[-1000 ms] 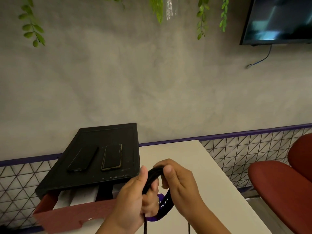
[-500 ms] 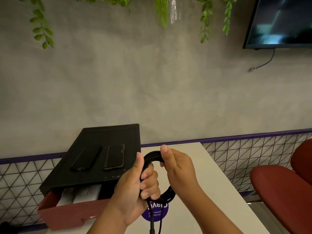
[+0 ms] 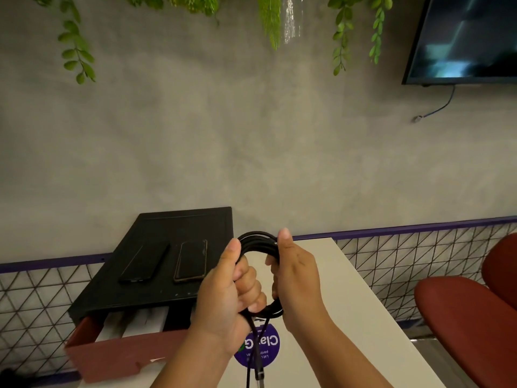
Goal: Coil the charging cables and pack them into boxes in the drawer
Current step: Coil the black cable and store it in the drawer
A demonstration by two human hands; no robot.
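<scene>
Charging cable (image 3: 258,241), black, sits wound into a loop of several turns, held up in the air between both hands above the near end of the white table (image 3: 349,317). On my head-camera feed the left hand (image 3: 226,292) has its fingers curled round the left side and bottom of the loop, with the thumb standing up along the turns. The right hand (image 3: 296,275) grips the right side, thumb pressed on top and fingers wrapped behind the strands. Two loose strands hang from under the left hand, cross a round purple sticker (image 3: 270,348) on the table and run to the bottom edge of the view, where I can make out a plug end (image 3: 260,376). To the left of the hands a reddish drawer (image 3: 117,357) stands pulled open from under a black cabinet (image 3: 179,225), and I see white boxes (image 3: 145,322) lying inside it; I cannot tell what they hold. Two dark phones (image 3: 145,261) lie side by side, face up, on the cabinet top. A red chair (image 3: 461,317) stands to the right of the table, in front of a wire mesh panel (image 3: 405,261) that runs along the foot of the grey wall. A dark screen (image 3: 470,37) hangs at upper right with a thin blue wire (image 3: 439,107) drooping below it, and green leaves (image 3: 75,51) trail down from the top of the view.
</scene>
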